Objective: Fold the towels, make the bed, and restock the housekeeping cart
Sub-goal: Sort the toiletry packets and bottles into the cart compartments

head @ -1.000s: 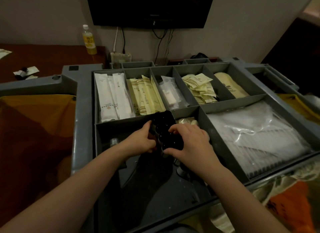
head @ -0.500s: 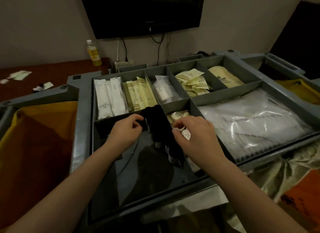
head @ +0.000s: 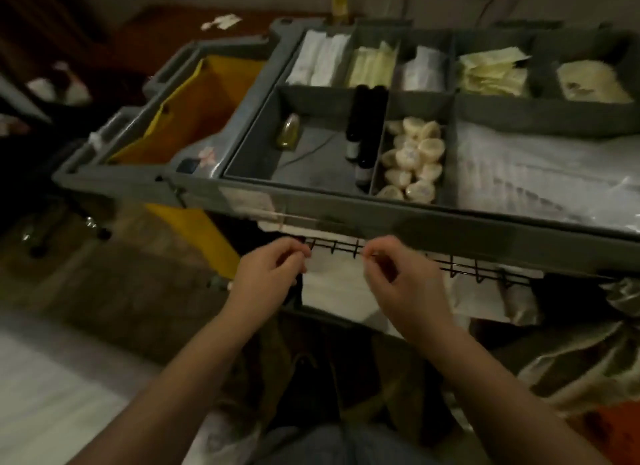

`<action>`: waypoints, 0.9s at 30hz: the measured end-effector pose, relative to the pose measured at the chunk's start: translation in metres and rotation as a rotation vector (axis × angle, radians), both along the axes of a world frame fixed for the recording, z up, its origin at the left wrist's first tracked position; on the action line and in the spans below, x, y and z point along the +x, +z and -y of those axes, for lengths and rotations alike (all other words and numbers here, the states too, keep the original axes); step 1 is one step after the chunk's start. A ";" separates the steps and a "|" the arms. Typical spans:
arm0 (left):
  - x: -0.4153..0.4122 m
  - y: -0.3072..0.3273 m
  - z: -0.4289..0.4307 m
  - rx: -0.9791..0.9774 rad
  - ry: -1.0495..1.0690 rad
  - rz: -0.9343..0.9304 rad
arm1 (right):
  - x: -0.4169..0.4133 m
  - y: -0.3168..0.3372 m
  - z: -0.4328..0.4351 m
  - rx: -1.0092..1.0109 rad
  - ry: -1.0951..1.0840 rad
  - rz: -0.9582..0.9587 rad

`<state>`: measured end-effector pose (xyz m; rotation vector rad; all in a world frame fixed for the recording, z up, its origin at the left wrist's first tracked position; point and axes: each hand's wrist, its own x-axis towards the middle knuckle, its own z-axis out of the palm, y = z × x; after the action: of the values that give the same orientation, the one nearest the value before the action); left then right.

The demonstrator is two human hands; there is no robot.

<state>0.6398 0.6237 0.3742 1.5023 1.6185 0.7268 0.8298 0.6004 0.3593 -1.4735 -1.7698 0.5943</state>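
Lying flat in the near-left compartment of the grey plastic housekeeping cart tray (head: 381, 218), tucked along the right-hand divider: slim black bottles with pale labels (head: 360, 128). Long axes running near to far, labelled ends toward the camera, dark ends pointing at the back row of sachets. Hard to count, two or maybe three, smeared into one dark strip. Just across the divider, a heap of round cream soap pucks (head: 414, 156). Further left in the same compartment, a small clear yellowish bottle (head: 289, 133), tilted. Below the tray's front rim, left hand (head: 268, 277) and right hand (head: 398, 284) side by side at a black wire rack (head: 460, 269), fingers curled, thumb and forefinger of each pressed together. Impossible to tell whether pinching the wire or nothing at all. Right end of the tray cut off at the edge.
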 end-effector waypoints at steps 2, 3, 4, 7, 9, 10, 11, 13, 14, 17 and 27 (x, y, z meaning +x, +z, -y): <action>-0.018 -0.031 0.026 -0.137 0.097 -0.028 | -0.015 -0.034 0.006 -0.187 0.099 0.102; -0.028 -0.046 0.039 -0.202 0.136 -0.053 | -0.023 -0.052 0.007 -0.294 0.138 0.153; -0.038 -0.061 0.051 -0.260 0.171 -0.076 | -0.031 -0.072 0.006 -0.412 0.170 0.200; -0.074 -0.102 0.087 -0.398 0.298 -0.084 | -0.065 -0.116 0.001 -0.660 0.295 0.315; -0.107 -0.124 0.111 -0.478 0.414 -0.089 | -0.102 -0.132 -0.007 -0.693 0.423 0.371; -0.125 -0.134 0.124 -0.516 0.475 -0.102 | -0.124 -0.136 -0.013 -0.699 0.483 0.391; -0.143 -0.143 0.137 -0.555 0.547 -0.115 | -0.148 -0.138 -0.020 -0.709 0.542 0.410; -0.178 -0.161 0.164 -0.623 0.729 -0.100 | -0.200 -0.140 -0.037 -0.736 0.663 0.460; -0.194 -0.171 0.176 -0.647 0.827 -0.076 | -0.229 -0.141 -0.046 -0.739 0.725 0.501; -0.237 -0.205 0.197 -0.711 1.042 0.013 | -0.315 -0.144 -0.074 -0.741 0.850 0.591; -0.434 -0.221 0.113 -0.859 1.042 0.030 | -0.568 -0.170 -0.177 -0.794 0.957 0.807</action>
<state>0.2057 0.5108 0.1535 -0.0177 2.2431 0.4259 0.2614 0.7778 0.1894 -1.3349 -3.1641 1.4465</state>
